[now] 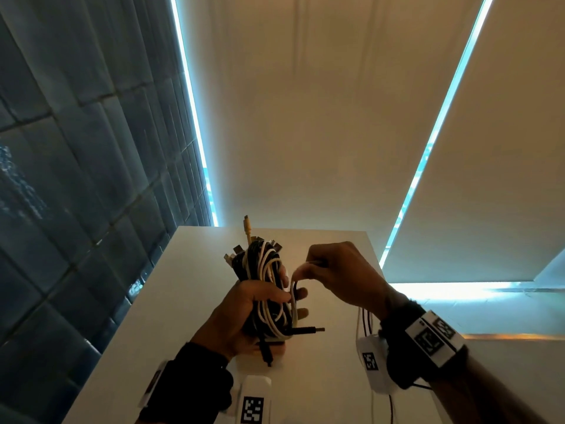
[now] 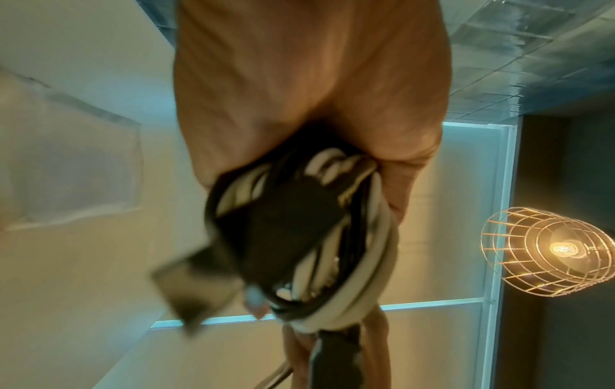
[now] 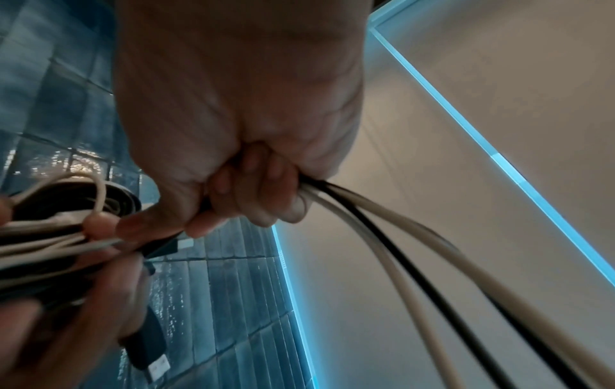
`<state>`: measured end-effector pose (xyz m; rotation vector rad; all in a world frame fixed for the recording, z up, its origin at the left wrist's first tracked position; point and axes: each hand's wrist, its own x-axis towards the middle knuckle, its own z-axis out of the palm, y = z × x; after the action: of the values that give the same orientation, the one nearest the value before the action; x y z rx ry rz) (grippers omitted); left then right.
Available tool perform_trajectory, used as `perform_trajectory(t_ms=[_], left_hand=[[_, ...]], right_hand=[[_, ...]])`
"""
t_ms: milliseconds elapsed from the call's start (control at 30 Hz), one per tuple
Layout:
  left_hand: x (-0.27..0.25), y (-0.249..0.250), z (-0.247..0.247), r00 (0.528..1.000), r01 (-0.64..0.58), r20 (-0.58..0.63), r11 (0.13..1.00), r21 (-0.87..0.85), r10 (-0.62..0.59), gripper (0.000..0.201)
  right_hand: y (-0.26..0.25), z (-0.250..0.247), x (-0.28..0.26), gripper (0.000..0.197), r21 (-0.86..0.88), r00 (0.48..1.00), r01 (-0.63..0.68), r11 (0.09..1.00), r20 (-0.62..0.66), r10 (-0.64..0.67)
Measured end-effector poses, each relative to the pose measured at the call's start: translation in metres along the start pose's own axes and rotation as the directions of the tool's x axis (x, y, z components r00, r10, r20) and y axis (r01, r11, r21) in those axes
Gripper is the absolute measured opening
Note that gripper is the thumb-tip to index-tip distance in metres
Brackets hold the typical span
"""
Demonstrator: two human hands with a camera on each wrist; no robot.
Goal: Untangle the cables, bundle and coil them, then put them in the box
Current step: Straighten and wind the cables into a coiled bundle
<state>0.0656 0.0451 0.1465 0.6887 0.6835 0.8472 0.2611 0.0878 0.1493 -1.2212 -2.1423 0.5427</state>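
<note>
A bundle of black and white cables [image 1: 265, 289] is held upright over the white table [image 1: 189, 301]. My left hand [image 1: 244, 313] grips its middle, fingers curled round it. Plug ends [image 1: 247, 231] stick out of the top and a black USB plug [image 1: 308, 330] juts out low on the right. My right hand [image 1: 333, 273] pinches loose cable ends [image 1: 295, 289] just right of the bundle. In the right wrist view the right hand's fingers [image 3: 253, 189] curl round white and black strands [image 3: 382, 237]. The left wrist view shows the bundle [image 2: 299, 231] in the left palm. No box is in view.
The table's far edge [image 1: 275, 229] meets pale window blinds with bright gaps. A dark tiled wall [image 1: 76, 148] stands on the left. A wire-caged lamp [image 2: 549, 250] shows in the left wrist view. Thin cables [image 1: 365, 319] run along the right wrist.
</note>
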Motion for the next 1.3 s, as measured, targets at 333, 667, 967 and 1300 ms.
perform_trajectory(t_ms=[333,667,967,1300], left_hand=[[-0.005,0.000,0.004,0.993,0.072,0.093,0.995,-0.071,-0.065,0.045],[0.002,0.017,-0.019,0.998,-0.031,0.054,0.982,-0.187,0.042,0.077],[0.014,0.000,-0.026,0.996,-0.082,-0.035,0.970,-0.230,0.076,0.046],[0.022,-0.014,-0.014,0.992,-0.090,-0.099,0.981,-0.172,0.074,0.073]], right_hand=[[-0.007,-0.017,0.012,0.020,-0.093,0.989,0.144,0.985,0.055,-0.140],[0.008,-0.030,-0.007,0.036,0.291,0.973,-0.193,0.937,0.181,0.144],[0.001,-0.017,-0.008,0.037,0.448,0.876,-0.415,0.792,-0.038,0.481],[-0.074,0.028,0.015,0.027,-0.075,0.987,-0.044,0.996,-0.159,0.032]])
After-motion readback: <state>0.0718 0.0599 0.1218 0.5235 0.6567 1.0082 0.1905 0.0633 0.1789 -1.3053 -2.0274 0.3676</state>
